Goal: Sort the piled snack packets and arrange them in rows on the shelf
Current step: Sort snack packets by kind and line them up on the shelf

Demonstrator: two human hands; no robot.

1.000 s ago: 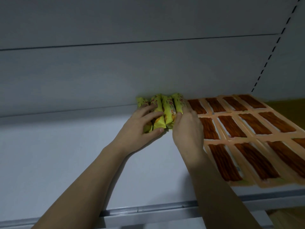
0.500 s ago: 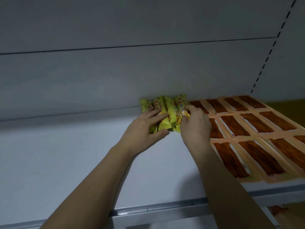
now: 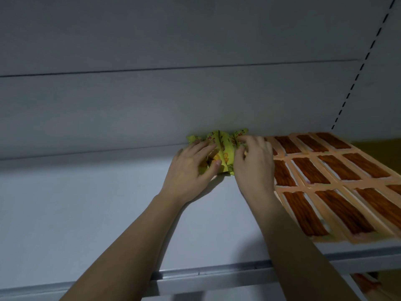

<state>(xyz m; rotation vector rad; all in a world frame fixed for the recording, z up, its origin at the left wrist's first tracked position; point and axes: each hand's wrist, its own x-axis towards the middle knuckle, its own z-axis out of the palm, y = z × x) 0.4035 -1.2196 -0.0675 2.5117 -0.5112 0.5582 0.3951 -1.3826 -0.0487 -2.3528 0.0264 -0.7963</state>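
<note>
Both hands were on a small cluster of yellow packets (image 3: 224,154) at the back of the shelf (image 3: 86,213), where the shelf met the rear wall (image 3: 152,101).

Left hand (image 3: 191,170): palm down on the left part of the cluster, fingers slightly spread and laid flat over the packets, thumb extended toward the front edge of the cluster — pressing rather than gripping, as far as could be seen.

Right hand (image 3: 255,161): against the right side of the cluster, fingers curled, fingertips on the top corner of the rightmost yellow packet. Whether thumb and finger pinched that packet could not be told; the thumb side was partly hidden.

Packets stood bunched side by side, ends pointing to the wall, some tilted. Exact count unclear — about four.

Just right of the right hand: brown packets (image 3: 325,170) with orange borders, lying flat in rows, covering the right part of the shelf out to its front. The nearest brown ones were partly under the right hand and wrist.

Metal front rail (image 3: 217,276) ran across below both forearms. A dashed line of slots (image 3: 355,83) ran up the wall at upper right.
</note>
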